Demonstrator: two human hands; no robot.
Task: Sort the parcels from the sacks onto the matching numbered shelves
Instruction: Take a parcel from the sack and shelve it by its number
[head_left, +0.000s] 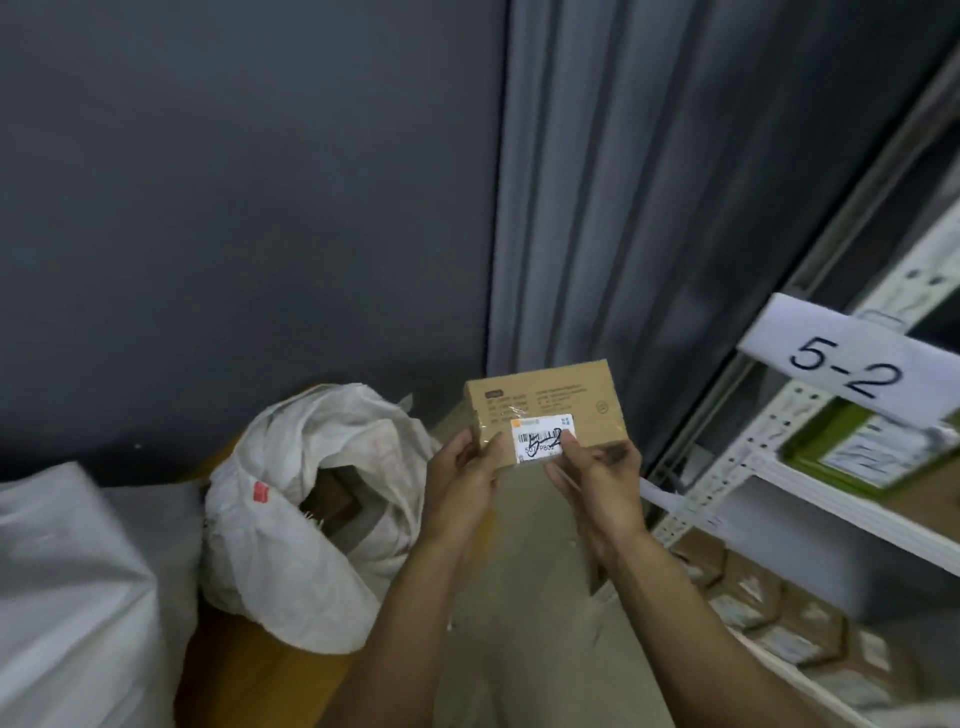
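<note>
A small brown cardboard parcel (550, 405) is held up in front of me, its white barcode label with handwritten digits facing me. My left hand (465, 478) grips its lower left corner, thumb on the front. My right hand (597, 475) grips its lower right edge, thumb on the label. An open white woven sack (311, 499) with boxes inside stands on the floor at the left of my hands. At the right, a white metal shelf (852, 509) carries a paper tag reading 5-2 (847, 364).
A second white sack (67, 587) fills the lower left corner. The 5-2 shelf holds a green-edged parcel (862, 452). The shelf below holds several brown boxes (769, 608). A dark wall and grey curtain stand behind.
</note>
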